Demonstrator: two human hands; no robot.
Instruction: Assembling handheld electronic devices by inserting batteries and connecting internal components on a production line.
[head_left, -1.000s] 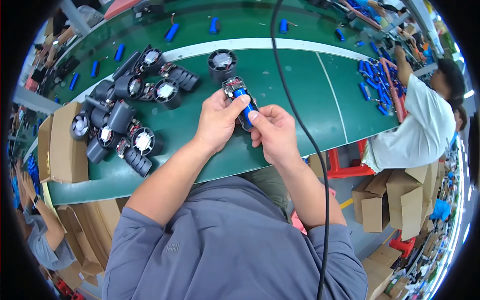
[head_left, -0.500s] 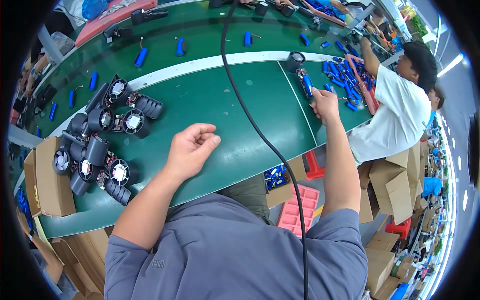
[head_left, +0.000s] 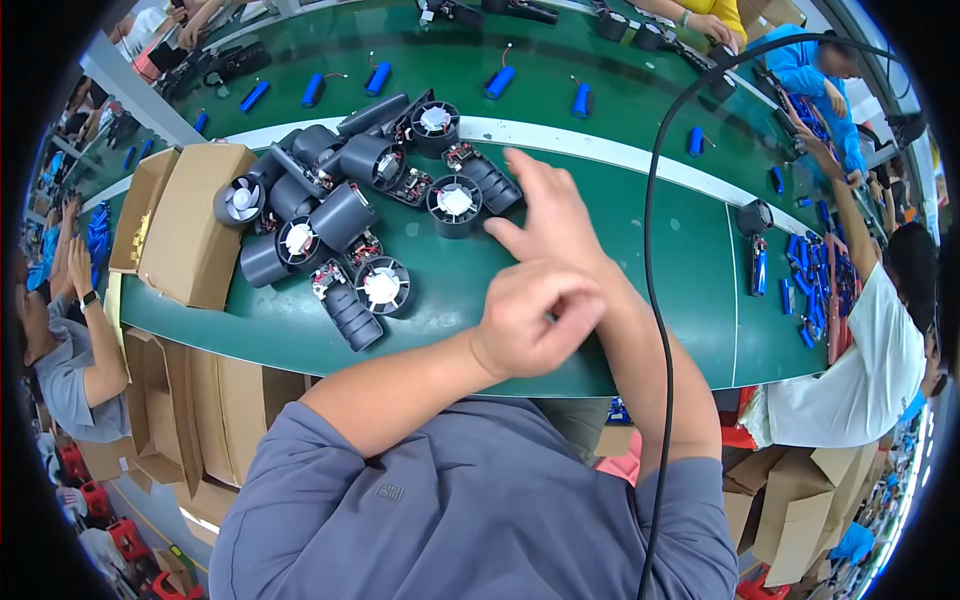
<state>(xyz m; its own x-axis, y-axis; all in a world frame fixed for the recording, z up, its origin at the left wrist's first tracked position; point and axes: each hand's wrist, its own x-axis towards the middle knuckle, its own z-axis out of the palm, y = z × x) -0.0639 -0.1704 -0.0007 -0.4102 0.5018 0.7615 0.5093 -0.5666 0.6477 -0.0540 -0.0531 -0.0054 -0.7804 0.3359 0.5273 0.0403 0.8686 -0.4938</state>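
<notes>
Green belt (head_left: 640, 300) fills the frame; upper left I count five white-hubbed fan housings (head_left: 383, 287). My left hand (head_left: 535, 320) is fisted, empty; my right hand (head_left: 550, 215) reaches open toward the nearest housing (head_left: 455, 203), whose opening faces up.

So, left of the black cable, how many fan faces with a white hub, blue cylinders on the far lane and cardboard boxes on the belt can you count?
Fan faces with white hub: 5
Blue cylinders: 6, the farthest one small
Cardboard boxes: 1
Total: 12

A grey short-sleeved shirt (head_left: 470, 510) with a small chest mark; bare forearms.
</notes>
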